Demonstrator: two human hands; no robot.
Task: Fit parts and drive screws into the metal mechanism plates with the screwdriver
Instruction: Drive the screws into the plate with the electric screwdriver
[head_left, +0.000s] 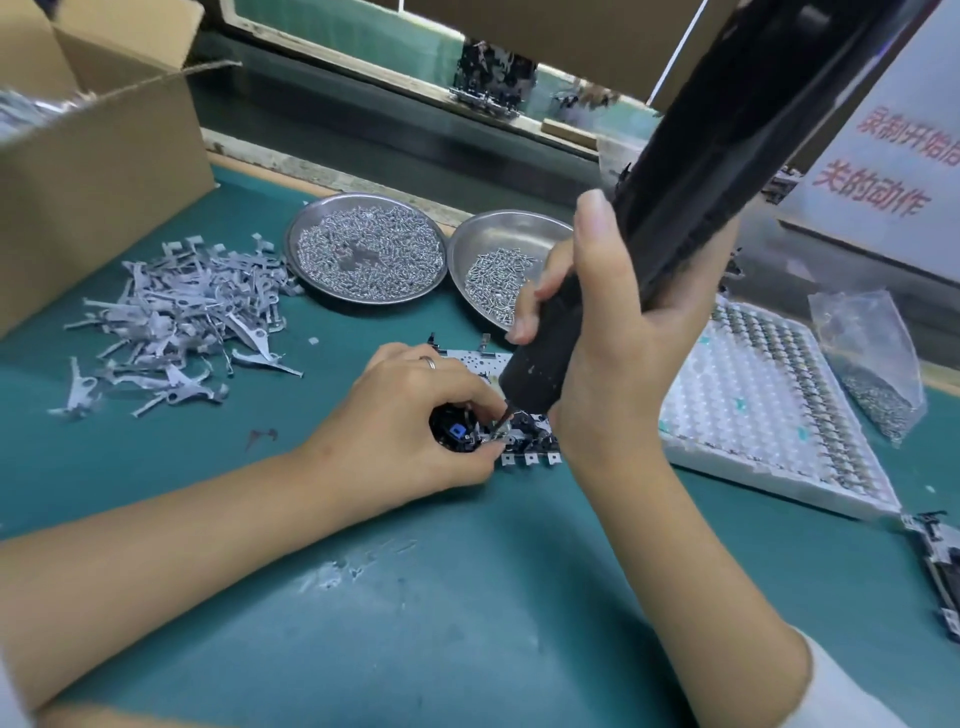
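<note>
A metal mechanism plate (530, 441) with black parts and a blue piece lies on the green mat at the centre. My left hand (410, 415) grips its left end, fingers curled over it, a ring on one finger. My right hand (618, 332) grips a thick black electric screwdriver (701, 171) that slants up to the right. Its bit tip touches the plate beside my left fingertips. Two round steel dishes hold screws: a full one (366, 249) and a partly filled one (493, 260). A pile of grey metal levers (176, 322) lies at the left.
An open cardboard box (98, 156) stands at the far left. A white tray (769, 415) with rows of small parts sits at the right, a plastic bag of screws (872, 364) beyond it. Another mechanism (940, 566) lies at the right edge. A conveyor runs along the back.
</note>
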